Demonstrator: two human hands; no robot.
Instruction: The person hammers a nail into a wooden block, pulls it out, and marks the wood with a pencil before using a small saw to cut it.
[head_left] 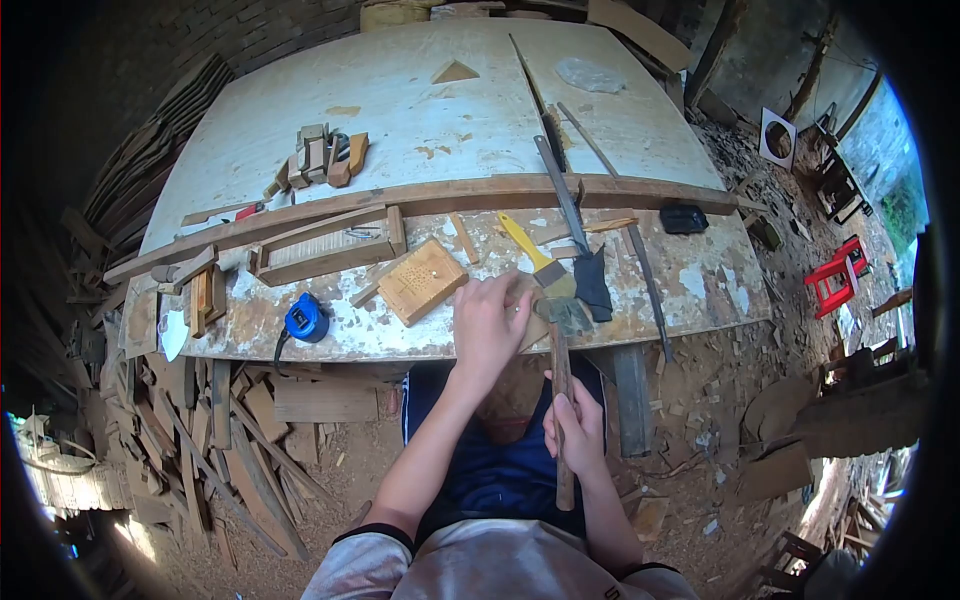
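My right hand (578,425) is wrapped around the wooden handle of a hammer (562,375). Its head end is at the front edge of the workbench, partly lost against dark cloth-like scraps (568,314). My left hand (488,325) is over the same edge, just left of the hammer head, thumb and fingers drawn together; anything between them is too small to make out. Beside those fingers lies a wooden block (423,282) with small marks on its top. A brush with a yellow handle (524,240) rests just beyond, bristles toward me.
A blue tape measure (305,318) sits front left. Behind the block are a shallow wooden frame (325,245) and a long wooden rail (440,192) across the bench (400,110). A saw (562,190), a metal bar (650,290) and a black case (683,219) lie right. Scrap wood (240,440) covers the floor.
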